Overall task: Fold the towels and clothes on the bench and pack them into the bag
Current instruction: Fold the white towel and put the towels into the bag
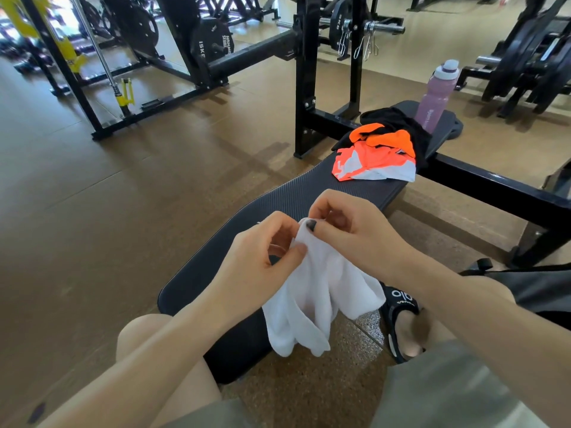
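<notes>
A white towel (312,291) hangs crumpled over the near end of the black bench (296,193). My left hand (262,251) pinches its upper edge between thumb and fingers. My right hand (349,227) pinches the same edge just to the right, thumb on top. Farther along the bench lies an orange and white garment (370,162), with a black garment (392,118) bunched behind it. A dark bag (537,288) sits at the right edge, partly hidden by my right forearm.
A purple water bottle (435,97) stands at the bench's far end. The black rack frame (327,72) and its floor bar cross behind the bench. Weight plates and machines stand at the back. My sandalled foot (404,329) rests on the floor right of the bench.
</notes>
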The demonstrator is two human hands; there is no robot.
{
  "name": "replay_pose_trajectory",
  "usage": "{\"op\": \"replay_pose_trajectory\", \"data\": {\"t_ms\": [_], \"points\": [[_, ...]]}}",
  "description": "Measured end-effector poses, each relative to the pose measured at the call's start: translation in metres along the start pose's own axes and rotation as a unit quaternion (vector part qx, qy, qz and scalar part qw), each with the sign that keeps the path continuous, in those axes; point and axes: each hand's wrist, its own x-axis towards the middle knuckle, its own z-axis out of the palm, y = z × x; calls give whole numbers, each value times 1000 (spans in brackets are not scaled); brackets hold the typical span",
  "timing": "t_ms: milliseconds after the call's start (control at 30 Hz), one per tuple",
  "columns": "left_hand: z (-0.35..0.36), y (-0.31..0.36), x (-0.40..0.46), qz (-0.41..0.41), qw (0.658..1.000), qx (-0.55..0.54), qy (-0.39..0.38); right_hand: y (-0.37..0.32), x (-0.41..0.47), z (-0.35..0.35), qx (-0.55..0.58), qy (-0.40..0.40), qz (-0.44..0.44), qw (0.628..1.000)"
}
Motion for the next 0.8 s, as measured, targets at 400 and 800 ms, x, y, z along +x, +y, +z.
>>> {"op": "replay_pose_trajectory", "data": {"t_ms": [400, 800], "points": [[27, -41, -17, 34, 983, 171, -57, -17, 18, -8, 20, 53, -13, 998], [19, -43, -1, -4, 967, 212, -140, -14, 25, -39, -10, 179, -8, 984]]}}
